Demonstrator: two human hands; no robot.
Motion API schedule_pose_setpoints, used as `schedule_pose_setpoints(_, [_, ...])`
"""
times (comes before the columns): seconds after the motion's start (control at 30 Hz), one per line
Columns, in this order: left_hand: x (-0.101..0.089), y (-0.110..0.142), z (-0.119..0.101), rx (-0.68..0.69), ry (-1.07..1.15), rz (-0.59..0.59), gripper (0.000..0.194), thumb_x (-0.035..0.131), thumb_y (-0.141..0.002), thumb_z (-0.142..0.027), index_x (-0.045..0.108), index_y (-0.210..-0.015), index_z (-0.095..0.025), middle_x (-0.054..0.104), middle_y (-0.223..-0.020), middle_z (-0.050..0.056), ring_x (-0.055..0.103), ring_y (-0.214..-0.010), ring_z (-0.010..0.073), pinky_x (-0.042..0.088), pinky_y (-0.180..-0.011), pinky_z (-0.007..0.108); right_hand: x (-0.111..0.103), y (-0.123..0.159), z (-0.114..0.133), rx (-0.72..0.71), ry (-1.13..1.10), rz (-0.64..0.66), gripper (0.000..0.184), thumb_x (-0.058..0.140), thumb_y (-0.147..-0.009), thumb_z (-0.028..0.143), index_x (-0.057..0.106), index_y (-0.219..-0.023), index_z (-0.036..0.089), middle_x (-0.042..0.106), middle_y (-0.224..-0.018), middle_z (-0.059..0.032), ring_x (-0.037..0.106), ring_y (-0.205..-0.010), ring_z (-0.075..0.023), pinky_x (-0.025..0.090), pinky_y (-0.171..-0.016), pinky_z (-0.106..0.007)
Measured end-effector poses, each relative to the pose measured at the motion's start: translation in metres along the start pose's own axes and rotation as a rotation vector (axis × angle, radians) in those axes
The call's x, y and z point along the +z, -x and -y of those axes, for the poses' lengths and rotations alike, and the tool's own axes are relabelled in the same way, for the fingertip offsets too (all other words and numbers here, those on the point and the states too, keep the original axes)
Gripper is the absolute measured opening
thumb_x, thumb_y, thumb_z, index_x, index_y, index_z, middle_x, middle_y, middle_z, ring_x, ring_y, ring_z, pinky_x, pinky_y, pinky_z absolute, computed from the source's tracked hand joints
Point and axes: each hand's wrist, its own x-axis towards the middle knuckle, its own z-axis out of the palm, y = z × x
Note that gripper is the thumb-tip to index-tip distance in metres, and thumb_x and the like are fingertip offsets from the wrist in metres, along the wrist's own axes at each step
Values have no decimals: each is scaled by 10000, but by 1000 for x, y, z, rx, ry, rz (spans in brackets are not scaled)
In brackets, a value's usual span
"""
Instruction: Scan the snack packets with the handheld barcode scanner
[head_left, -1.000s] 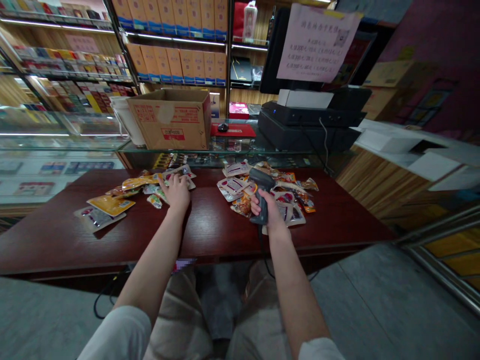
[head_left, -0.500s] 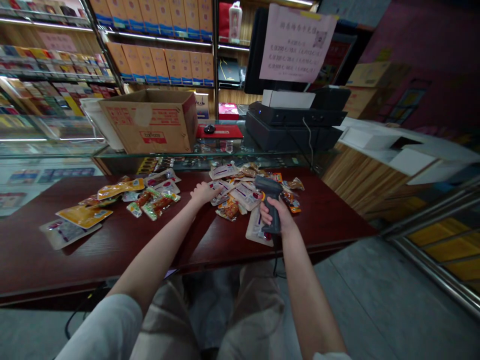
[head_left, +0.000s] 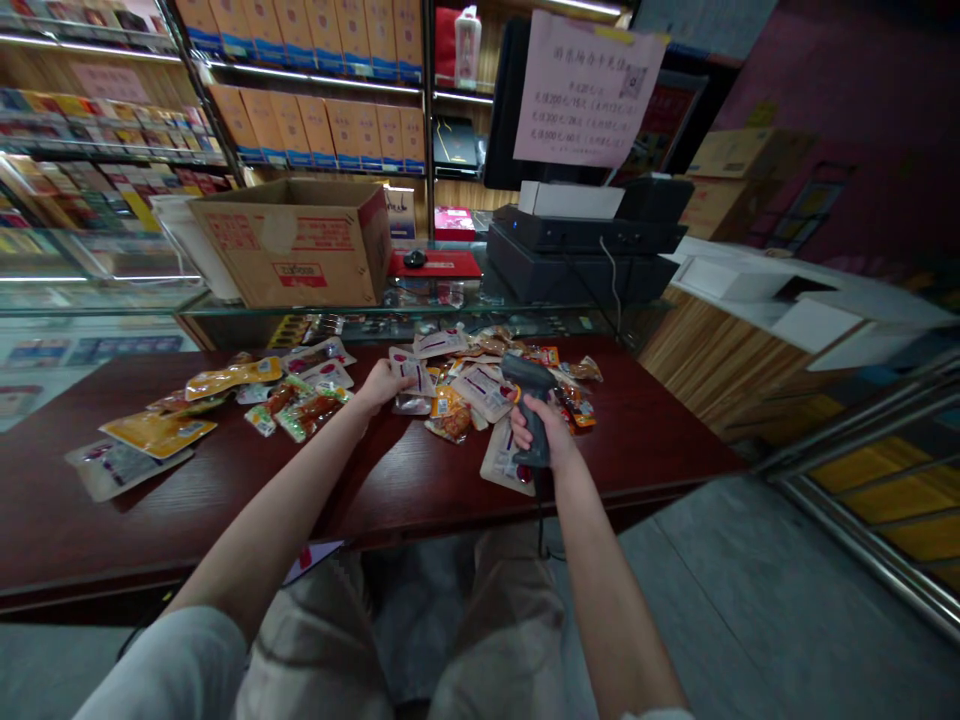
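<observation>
My right hand [head_left: 541, 428] is closed round the handle of a dark barcode scanner [head_left: 528, 383], held upright over a heap of snack packets [head_left: 480, 385] on the dark red table [head_left: 420, 480]. The scanner's cable hangs down past the table edge. My left hand [head_left: 381, 386] is at the left edge of that heap, its fingers closed on a white and red snack packet [head_left: 411, 372] that it lifts slightly. A second spread of packets [head_left: 247, 390], orange, green and white, lies to the left of my left hand.
Behind the table runs a glass counter [head_left: 225, 300] bearing a cardboard box [head_left: 296, 240], a black till with a printer [head_left: 592, 240], a paper notice [head_left: 581, 90] and a red mat with a mouse [head_left: 435, 262]. Shelves of boxed goods fill the back wall. A wooden counter [head_left: 720, 370] stands right.
My left hand moved right from the left spread of packets to the right heap and took hold of a white packet. My right hand stayed on the scanner. The view shifted right.
</observation>
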Motion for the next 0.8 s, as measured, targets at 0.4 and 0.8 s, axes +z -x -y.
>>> schedule_pose_setpoints(0.4, [-70, 53, 11, 125, 527, 75, 606, 784, -571, -247, 554, -1130, -212, 704, -988, 23, 692, -863, 193, 572, -787, 348, 54, -52, -24, -160, 81, -203, 391, 753, -663, 450, 521, -884, 225, 513, -542, 73, 416, -384, -91, 348, -356, -228])
schedule_pose_setpoints(0.8, [-87, 39, 31, 254, 277, -2, 704, 725, -680, -340, 542, -1334, -151, 689, -1220, 93, 652, -1106, 274, 519, -976, 407, 94, -75, -18, 115, 208, 124, 381, 753, -704, 430, 540, -918, 197, 525, -553, 71, 399, -362, -68, 332, -326, -193])
